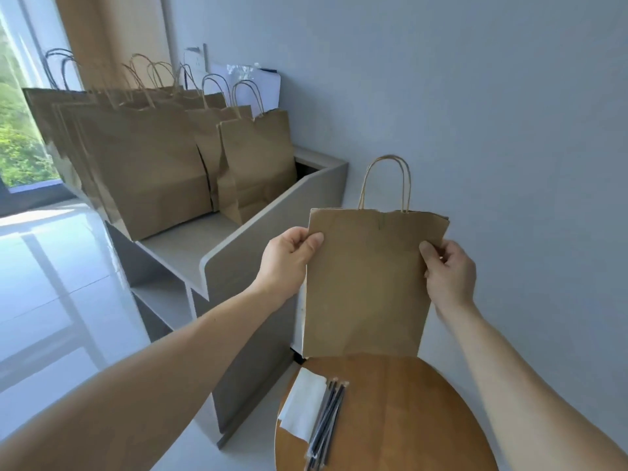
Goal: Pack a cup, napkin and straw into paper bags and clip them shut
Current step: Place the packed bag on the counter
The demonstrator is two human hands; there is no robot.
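You hold a flat paper bag (368, 287) upright above the round wooden table (407, 419) — your left hand (289, 263) pinches its left edge, your right hand (448, 273) its right. Napkins (302, 407) and wrapped straws (326, 424) lie side by side below.

Both arms bare, stretched forward, forearms converging on the paper bag (367, 287). Left hand (289, 263) pinches its upper left edge, thumb on the near face. Right hand (448, 270) pinches the upper right edge, same way. 2 hands roughly level.
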